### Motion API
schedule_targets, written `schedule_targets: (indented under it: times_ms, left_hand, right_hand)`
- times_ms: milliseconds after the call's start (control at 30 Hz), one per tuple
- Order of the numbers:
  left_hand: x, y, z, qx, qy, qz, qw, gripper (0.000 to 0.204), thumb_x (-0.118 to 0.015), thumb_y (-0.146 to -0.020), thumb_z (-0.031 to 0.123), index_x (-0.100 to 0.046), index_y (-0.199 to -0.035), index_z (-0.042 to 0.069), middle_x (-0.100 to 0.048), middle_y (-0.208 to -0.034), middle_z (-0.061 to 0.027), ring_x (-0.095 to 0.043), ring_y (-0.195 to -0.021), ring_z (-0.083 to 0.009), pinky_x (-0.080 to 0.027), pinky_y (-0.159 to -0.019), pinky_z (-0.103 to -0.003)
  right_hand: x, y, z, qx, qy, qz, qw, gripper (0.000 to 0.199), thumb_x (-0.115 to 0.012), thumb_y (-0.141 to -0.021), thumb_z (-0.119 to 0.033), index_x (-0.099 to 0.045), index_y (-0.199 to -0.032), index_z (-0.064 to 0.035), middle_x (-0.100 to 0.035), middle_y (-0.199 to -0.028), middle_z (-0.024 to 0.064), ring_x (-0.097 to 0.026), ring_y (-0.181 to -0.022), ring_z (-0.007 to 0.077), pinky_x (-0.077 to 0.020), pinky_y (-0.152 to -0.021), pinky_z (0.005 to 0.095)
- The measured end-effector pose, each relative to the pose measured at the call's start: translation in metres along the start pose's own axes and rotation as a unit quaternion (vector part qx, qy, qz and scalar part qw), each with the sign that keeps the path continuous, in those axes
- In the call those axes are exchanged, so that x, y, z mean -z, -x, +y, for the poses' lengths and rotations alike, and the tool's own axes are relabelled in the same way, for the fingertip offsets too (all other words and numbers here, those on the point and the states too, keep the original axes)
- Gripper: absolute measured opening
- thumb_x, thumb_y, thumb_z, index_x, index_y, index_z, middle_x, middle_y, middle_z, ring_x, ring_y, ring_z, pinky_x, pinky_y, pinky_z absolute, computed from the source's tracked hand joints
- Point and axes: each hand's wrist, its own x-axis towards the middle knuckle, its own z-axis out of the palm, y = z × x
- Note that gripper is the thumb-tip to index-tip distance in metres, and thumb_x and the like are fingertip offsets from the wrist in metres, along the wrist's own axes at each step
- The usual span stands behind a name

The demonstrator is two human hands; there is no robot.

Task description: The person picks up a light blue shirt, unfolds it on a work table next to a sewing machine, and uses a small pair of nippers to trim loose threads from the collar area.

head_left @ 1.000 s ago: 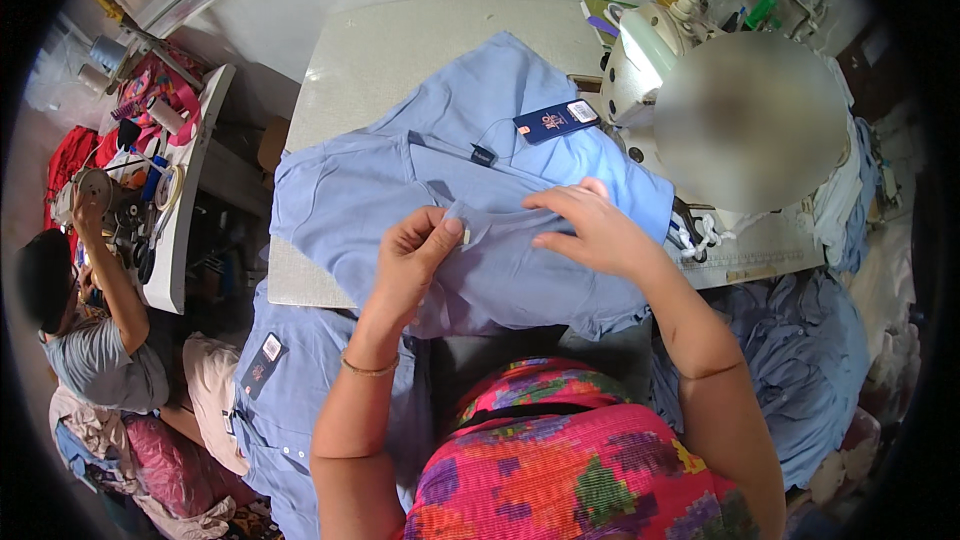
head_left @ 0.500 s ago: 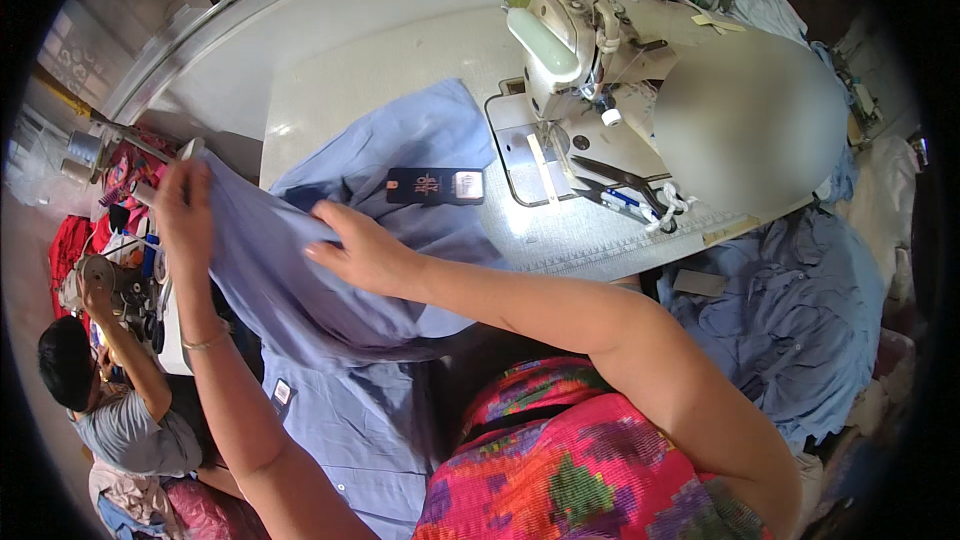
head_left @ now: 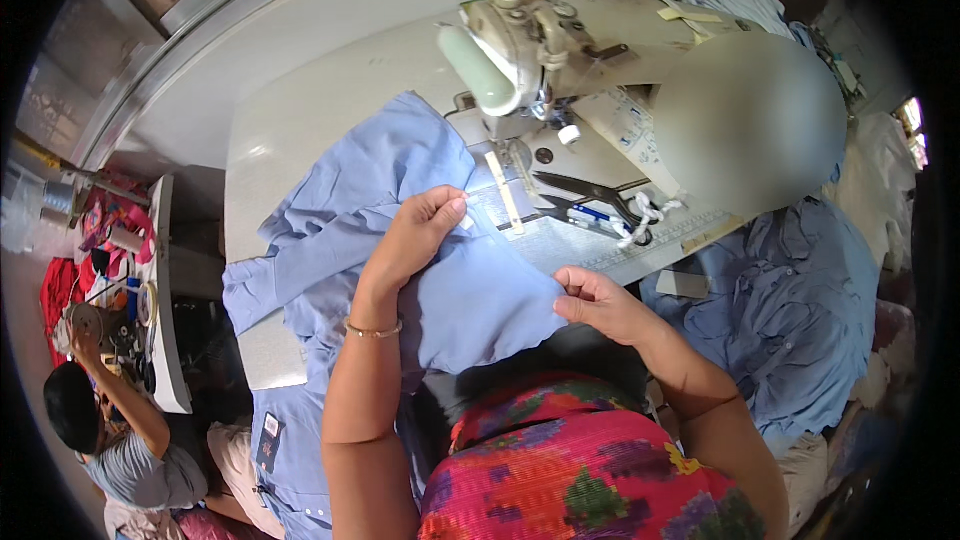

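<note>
A light blue shirt (head_left: pixel 470 310) lies partly on the sewing table, with one panel drawn out toward me. My left hand (head_left: pixel 415 240) pinches its upper edge between thumb and fingers, beside a small white bit. At the panel's right corner, my right hand (head_left: pixel 605 308) grips the cloth between thumb and forefinger. A sleeve (head_left: pixel 265 290) with its cuff spreads to the left. Just beyond my hands stands the sewing machine (head_left: pixel 520 60); its needle area is apart from the cloth in my fingers.
Black scissors (head_left: pixel 590 190), a blue-and-white pen (head_left: pixel 597 217) and white cord (head_left: pixel 650 215) lie right of the cloth. Blue garments (head_left: pixel 790 310) are heaped at the right. Another blue garment with a dark tag (head_left: pixel 268 440) hangs at lower left. A person (head_left: pixel 140 440) works at the far left.
My left hand has come right from the far left, and my right hand has moved right and nearer to me. The shirt is turned over, and the dark tag on it no longer shows.
</note>
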Motion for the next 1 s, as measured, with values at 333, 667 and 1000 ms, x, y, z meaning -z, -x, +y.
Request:
schedule_targets:
  times_ms: [333,667,1000]
  left_hand:
    - [-0.023,0.003,0.001,-0.006,-0.017,-0.009,1.0,0.018,-0.055,-0.089,0.017,-0.059,-0.084,0.0,-0.048,-0.07,0.0074,-0.04,-0.066,-0.0032,-0.035,-0.058,-0.02]
    - [-0.025,0.015,-0.001,0.007,0.101,-0.002,0.995,0.015,-0.057,-0.088,0.014,-0.06,-0.084,0.0,-0.051,-0.072,0.007,-0.042,-0.066,-0.0016,-0.035,-0.057,-0.018]
    - [-0.026,0.018,-0.004,0.032,0.121,0.019,0.992,0.014,-0.056,-0.088,0.013,-0.06,-0.082,0.001,-0.051,-0.068,0.0073,-0.041,-0.061,-0.0008,-0.033,-0.053,-0.018]
  right_hand:
    - [-0.012,-0.06,-0.028,0.15,0.176,0.128,0.964,0.022,-0.063,-0.084,-0.013,-0.055,-0.102,-0.0027,-0.053,-0.086,-0.0024,-0.046,-0.072,0.0028,-0.0399,-0.064,0.0186]
    - [-0.02,-0.075,-0.024,0.136,0.093,0.111,0.98,0.011,-0.062,-0.084,-0.011,-0.057,-0.087,-0.0017,-0.052,-0.073,-0.0058,-0.045,-0.065,0.0013,-0.0391,-0.058,0.018]
    - [-0.021,-0.071,-0.033,0.124,0.105,0.089,0.983,0.01,-0.059,-0.084,-0.009,-0.057,-0.087,0.0005,-0.055,-0.076,-0.0028,-0.049,-0.07,0.0032,-0.0425,-0.063,0.0195]
